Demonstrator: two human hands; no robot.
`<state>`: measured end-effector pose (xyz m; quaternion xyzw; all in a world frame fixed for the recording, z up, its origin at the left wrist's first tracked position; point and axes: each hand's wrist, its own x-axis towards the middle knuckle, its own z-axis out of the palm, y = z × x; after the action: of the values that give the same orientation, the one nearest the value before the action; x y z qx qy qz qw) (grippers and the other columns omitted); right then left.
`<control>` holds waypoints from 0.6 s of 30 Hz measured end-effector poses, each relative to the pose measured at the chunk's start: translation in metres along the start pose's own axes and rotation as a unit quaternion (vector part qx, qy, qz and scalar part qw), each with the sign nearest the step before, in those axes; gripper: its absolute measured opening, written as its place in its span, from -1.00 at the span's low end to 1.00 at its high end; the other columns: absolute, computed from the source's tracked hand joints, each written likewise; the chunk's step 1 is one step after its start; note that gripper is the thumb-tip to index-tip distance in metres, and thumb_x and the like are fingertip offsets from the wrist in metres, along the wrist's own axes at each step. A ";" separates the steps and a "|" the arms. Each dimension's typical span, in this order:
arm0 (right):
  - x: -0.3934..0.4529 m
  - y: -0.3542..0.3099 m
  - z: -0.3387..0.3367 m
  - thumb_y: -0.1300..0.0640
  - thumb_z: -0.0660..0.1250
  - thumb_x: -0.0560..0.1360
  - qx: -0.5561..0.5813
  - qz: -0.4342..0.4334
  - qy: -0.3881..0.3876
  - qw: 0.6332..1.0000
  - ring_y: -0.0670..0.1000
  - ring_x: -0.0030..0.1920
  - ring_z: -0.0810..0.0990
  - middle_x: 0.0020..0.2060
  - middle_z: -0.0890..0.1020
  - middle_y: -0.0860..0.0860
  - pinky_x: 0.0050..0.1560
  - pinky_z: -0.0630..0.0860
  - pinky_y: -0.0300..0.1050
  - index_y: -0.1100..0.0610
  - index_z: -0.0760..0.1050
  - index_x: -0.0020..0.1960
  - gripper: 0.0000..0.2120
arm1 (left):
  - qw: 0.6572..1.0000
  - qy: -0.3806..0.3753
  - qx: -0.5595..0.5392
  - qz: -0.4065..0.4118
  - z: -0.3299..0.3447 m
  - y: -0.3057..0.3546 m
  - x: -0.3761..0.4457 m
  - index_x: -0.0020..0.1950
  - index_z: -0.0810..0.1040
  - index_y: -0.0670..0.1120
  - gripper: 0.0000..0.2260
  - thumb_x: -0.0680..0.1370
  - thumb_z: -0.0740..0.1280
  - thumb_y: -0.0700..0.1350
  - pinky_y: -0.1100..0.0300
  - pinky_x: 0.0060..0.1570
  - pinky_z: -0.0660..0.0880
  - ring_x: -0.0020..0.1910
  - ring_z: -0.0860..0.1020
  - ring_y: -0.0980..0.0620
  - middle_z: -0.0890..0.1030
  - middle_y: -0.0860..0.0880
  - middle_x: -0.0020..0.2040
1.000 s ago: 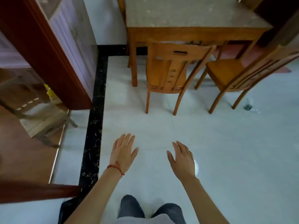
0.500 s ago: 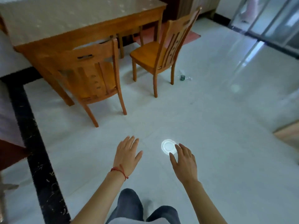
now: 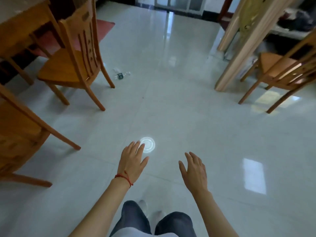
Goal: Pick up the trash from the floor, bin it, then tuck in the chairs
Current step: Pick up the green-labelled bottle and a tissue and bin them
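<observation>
Left hand point(image 3: 132, 162): lower centre, fingers spread, empty, tips overlapping white lid.
Right hand point(image 3: 194, 170): beside it, splayed, empty.
White lid point(image 3: 148, 144): centre floor, unpicked.
Wrapper scrap point(image 3: 121, 75): upper left, by chair point(image 3: 73, 55), untucked.
Progress: nothing binned; no bin visible.

Left fingers point(image 3: 139, 147) hide the lid's point(image 3: 149, 145) edge, perhaps touching.
</observation>
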<state>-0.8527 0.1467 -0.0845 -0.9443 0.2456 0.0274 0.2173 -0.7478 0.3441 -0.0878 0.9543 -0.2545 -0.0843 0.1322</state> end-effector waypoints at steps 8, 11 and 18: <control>0.028 0.001 0.002 0.00 0.23 0.55 0.027 0.066 0.030 0.997 0.16 0.34 0.38 0.32 0.45 0.16 0.30 0.32 0.07 0.19 0.39 0.32 -0.58 | 0.997 -0.018 0.003 0.078 0.003 0.004 0.060 0.13 0.54 -0.22 -0.54 0.45 0.12 0.07 -0.08 0.02 0.52 0.09 0.58 -0.21 0.61 -0.21 0.09; 0.054 0.011 0.001 0.00 0.23 0.54 0.030 0.075 0.037 0.996 0.18 0.34 0.39 0.31 0.46 0.18 0.30 0.33 0.08 0.21 0.40 0.32 -0.58 | 0.996 -0.021 0.013 0.091 0.005 0.007 0.093 0.11 0.55 -0.22 -0.55 0.45 0.12 0.07 -0.08 0.00 0.53 0.07 0.59 -0.20 0.62 -0.20 0.08; 0.158 0.034 -0.018 0.01 0.23 0.55 0.027 0.075 0.034 0.996 0.17 0.35 0.37 0.33 0.44 0.17 0.31 0.30 0.06 0.20 0.38 0.33 -0.58 | 0.995 -0.024 0.017 0.093 0.012 0.022 0.198 0.11 0.56 -0.23 -0.54 0.45 0.11 0.07 -0.09 0.01 0.52 0.08 0.58 -0.22 0.62 -0.21 0.09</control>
<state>-0.7309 0.0405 -0.1069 -0.9173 0.3240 0.0049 0.2313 -0.5910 0.2223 -0.1108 0.9264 -0.3464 -0.0898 0.1171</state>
